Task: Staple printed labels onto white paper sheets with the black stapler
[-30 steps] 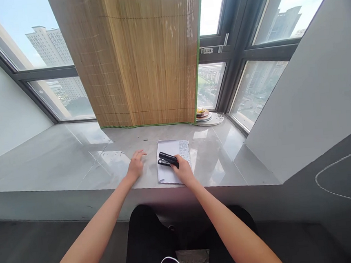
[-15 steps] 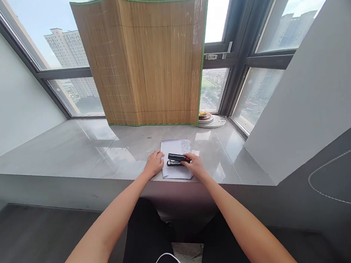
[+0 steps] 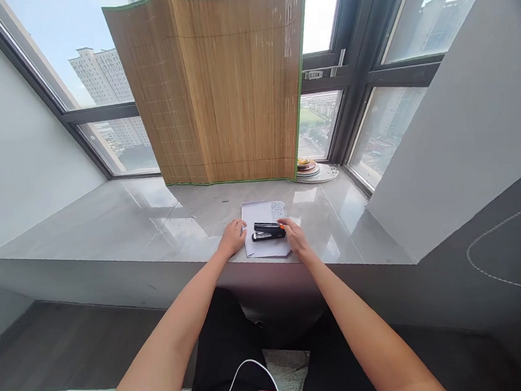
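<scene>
A black stapler [image 3: 267, 226] with an orange-red detail near its right end lies across white sheets of paper [image 3: 265, 249] on the window sill. Its upper arm stands apart from its base. My right hand [image 3: 294, 235] is closed around the stapler's right end, thumb and fingers partly hiding it. At the paper's left edge rests my left hand [image 3: 234, 237], fingers extended and touching the sheets. The paper's upper right corner carries dense dark print.
A bamboo mat [image 3: 233, 88] with green edging stands against the window behind the paper. Stacked plates [image 3: 317, 173] sit at its lower right. The glossy sill [image 3: 108, 227] ends at a front edge near my wrists. A white cable [image 3: 252, 362] loops over my lap.
My right hand has shifted its hold from the stapler's lower right side toward its right end. The left hand stays at the paper's edge. The camera view has shifted slightly.
</scene>
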`<state>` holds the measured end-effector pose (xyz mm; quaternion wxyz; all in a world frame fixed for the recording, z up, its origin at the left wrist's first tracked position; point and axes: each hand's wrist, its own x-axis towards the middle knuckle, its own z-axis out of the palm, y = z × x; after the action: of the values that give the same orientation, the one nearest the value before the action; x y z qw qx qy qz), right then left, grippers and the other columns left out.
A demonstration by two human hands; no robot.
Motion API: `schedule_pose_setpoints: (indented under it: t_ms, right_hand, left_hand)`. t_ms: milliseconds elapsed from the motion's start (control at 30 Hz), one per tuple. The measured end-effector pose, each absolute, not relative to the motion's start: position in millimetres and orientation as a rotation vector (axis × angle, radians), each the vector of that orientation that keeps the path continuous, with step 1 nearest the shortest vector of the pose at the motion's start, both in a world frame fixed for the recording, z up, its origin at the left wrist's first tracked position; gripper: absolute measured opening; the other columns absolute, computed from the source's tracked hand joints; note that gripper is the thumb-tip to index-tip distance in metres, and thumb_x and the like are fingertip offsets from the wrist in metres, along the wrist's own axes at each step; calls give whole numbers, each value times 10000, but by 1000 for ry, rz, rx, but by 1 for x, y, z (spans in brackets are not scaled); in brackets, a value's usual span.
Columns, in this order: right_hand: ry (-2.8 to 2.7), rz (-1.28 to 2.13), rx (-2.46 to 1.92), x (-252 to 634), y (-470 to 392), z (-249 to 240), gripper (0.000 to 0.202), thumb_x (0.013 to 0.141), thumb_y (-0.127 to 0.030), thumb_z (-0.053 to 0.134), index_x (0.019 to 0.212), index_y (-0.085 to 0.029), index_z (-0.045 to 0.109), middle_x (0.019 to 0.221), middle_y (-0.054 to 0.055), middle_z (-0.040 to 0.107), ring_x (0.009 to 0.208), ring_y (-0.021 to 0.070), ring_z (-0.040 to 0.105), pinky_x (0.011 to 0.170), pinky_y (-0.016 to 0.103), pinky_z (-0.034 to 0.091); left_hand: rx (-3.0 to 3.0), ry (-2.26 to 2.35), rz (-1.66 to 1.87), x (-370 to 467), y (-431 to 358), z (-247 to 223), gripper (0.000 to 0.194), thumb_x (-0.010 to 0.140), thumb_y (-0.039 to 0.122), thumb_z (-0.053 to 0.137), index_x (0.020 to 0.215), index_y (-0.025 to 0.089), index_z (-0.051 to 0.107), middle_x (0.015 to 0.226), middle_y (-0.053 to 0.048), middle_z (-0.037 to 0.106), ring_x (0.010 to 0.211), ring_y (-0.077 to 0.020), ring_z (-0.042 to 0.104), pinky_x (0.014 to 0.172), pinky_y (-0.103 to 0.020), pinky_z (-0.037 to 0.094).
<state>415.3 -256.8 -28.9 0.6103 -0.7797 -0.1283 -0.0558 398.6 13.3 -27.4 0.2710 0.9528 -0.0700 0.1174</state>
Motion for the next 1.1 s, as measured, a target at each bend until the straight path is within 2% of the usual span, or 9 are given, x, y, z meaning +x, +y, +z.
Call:
schedule_pose_setpoints:
  t_ms: [133,267,433,500,600,667,733,967,1100]
  right_hand:
    - [-221,-146,-1850,418,-252,-31,375,907,-371,385,1044,-233,705,1115,85,748,1112,280,663,1022,427,476]
    - [-206,-167,-1838,418,-253,-31,347,923,-402,402,1014,-235,693,1078,75,744,1052,266,662,990,412,482]
    - [-199,-206,-1708,422,-262,-34,354,836,-419,531,1072,-223,708,1201,85,741,1120,245,654,1018,387,493]
    - [-154,-222,-1611,423,-265,-37,374,774,-435,605,1055,-215,716,1178,96,739,1104,248,656,958,367,518]
    - [-54,-206,-1576,423,-268,-38,396,731,-460,656,1018,-197,736,936,67,719,852,213,645,738,309,508]
    - [-39,-162,-1603,421,-267,-36,401,750,-459,650,1030,-194,760,741,15,648,655,171,561,610,285,434]
    - [-73,-95,-1661,420,-264,-34,401,790,-450,607,1049,-202,787,631,-14,592,544,150,483,552,282,379]
    - [-125,-18,-1770,422,-255,-27,465,852,-439,455,1074,-226,803,668,7,677,433,164,496,509,320,416]
    - [-165,-50,-1802,421,-254,-28,443,854,-433,455,1053,-239,800,579,-12,604,430,179,500,515,325,424]
  left_hand:
    - [2440,-167,332,402,19,-30,286,956,156,450,1185,221,608,1489,-127,561,1386,-276,543,1151,-449,448]
    - [2366,-146,348,404,21,-26,264,951,152,441,1148,215,605,1408,-126,622,1337,-262,574,1168,-440,428]
    - [2325,-101,390,404,20,-19,242,1035,287,374,1095,225,601,1245,-105,685,1192,-255,626,1081,-428,481]
    - [2310,-79,406,404,20,-19,245,1041,317,369,1059,227,596,1182,-96,697,1132,-252,640,1045,-419,496]
    - [2300,-58,428,405,21,-19,234,1033,332,378,1011,231,588,1103,-86,699,1069,-250,642,1013,-412,503]
    - [2300,-56,442,406,21,-20,229,1027,326,381,983,233,586,1086,-85,695,1054,-249,636,1002,-410,504]
    - [2303,-58,451,406,22,-20,238,1028,317,374,957,232,585,1097,-93,692,1062,-247,632,1002,-408,504]
    - [2316,-73,448,409,24,-22,247,1027,302,379,924,230,593,1072,-92,680,1068,-244,635,1014,-400,507]
    - [2302,-87,455,407,23,-24,265,1033,288,354,922,235,589,1086,-89,674,1058,-240,639,1012,-398,506]
